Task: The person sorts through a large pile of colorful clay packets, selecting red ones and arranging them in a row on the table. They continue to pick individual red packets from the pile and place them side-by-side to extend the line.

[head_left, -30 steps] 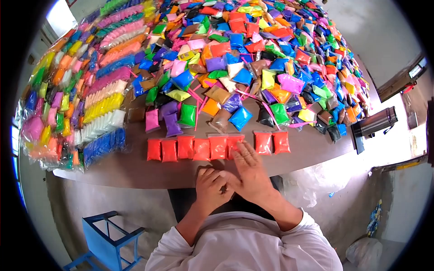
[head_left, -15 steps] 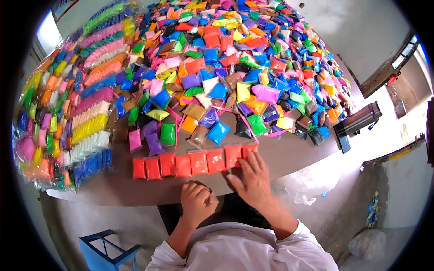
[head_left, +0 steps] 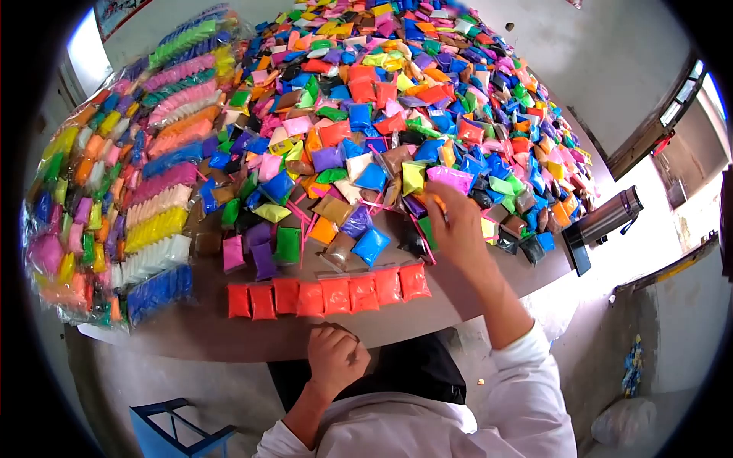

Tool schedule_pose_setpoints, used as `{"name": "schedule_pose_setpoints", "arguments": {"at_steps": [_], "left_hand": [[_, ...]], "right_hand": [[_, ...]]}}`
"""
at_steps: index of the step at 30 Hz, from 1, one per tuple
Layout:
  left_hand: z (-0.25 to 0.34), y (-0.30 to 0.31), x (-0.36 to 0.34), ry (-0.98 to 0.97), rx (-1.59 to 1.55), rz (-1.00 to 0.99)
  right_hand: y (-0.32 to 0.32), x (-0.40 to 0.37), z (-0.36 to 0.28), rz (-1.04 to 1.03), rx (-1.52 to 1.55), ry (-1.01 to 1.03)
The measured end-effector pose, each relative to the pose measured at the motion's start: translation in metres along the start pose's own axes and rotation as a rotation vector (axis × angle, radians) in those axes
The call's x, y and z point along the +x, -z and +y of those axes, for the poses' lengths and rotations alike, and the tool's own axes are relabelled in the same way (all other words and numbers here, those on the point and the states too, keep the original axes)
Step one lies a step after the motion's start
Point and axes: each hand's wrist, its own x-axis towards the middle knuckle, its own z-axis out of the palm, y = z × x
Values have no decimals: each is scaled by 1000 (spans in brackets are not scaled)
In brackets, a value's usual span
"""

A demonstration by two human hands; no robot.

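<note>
A row of several red packets (head_left: 335,295) lies side by side on the brown table (head_left: 252,340), close to its front edge. Below the row, my left hand (head_left: 334,357) rests at the table edge with its fingers curled; whether anything is inside cannot be seen. My right hand (head_left: 456,229) reaches over the near right part of the heap of coloured packets (head_left: 382,114), its fingers bent down beside an orange packet and just below a pink packet (head_left: 450,179). Its fingertips are partly hidden, so a grip cannot be made out.
Rows of sorted packets in clear bags (head_left: 156,221) cover the table's left side. A dark cylindrical device on a stand (head_left: 607,215) is at the right edge. A blue stool (head_left: 179,427) stands on the floor at lower left.
My right hand has left the right end of the red row and moved up and right to the heap. My left hand has barely moved. The view has shifted slightly.
</note>
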Motion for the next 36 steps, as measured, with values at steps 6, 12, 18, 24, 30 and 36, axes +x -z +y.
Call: {"name": "schedule_pose_setpoints", "arguments": {"at_steps": [6, 12, 18, 24, 30, 36], "left_hand": [[-1, -2, -2, 19, 10, -10], [2, 1, 1, 56, -3, -17], [1, 3, 1, 64, -42, -23], [0, 6, 2, 36, -58, -4], [-1, 9, 4, 25, -113, -50], [-6, 18, 4, 115, -263, -173]], "right_hand": [[-52, 128, 76, 170, -223, 71], [-92, 169, 96, -107, -560, -185], [-83, 180, 96, -24, -146, -182], [-16, 106, 26, -277, 870, -527], [7, -9, -2, -544, 840, -674], [-15, -87, -37, -785, 824, -638]]}}
